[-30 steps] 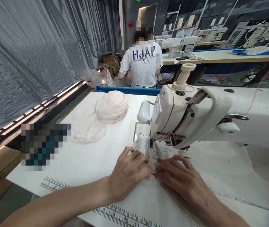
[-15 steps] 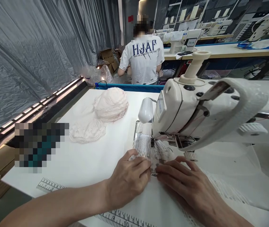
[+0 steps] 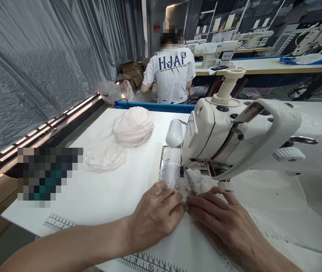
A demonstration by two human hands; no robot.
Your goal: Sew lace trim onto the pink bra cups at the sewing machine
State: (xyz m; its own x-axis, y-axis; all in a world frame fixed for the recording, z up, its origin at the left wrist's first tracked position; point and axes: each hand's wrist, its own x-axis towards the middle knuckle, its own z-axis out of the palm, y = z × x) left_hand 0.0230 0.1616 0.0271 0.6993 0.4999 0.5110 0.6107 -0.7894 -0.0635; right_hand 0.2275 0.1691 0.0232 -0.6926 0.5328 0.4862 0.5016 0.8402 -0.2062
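Observation:
A strip of white lace fabric (image 3: 178, 182) lies under the presser foot of a white sewing machine (image 3: 234, 132). My left hand (image 3: 155, 215) rests on the table just in front of the needle, fingers curled and pressing the lace down. My right hand (image 3: 223, 223) lies beside it, fingertips meeting the left hand's over the lace edge. Sheer white fabric (image 3: 271, 211) spreads to the right under the machine arm.
A pile of pale lace pieces (image 3: 132, 126) and a flat lace piece (image 3: 106, 158) lie on the white table (image 3: 98, 192), which has a printed ruler (image 3: 141, 262) at its front edge. A person in a white T-shirt (image 3: 172, 75) stands beyond. Grey plastic sheeting (image 3: 36, 68) hangs at left.
Both hands have stayed pressed on the lace at the needle, shifting only slightly as the fabric is guided. The view has tilted a little.

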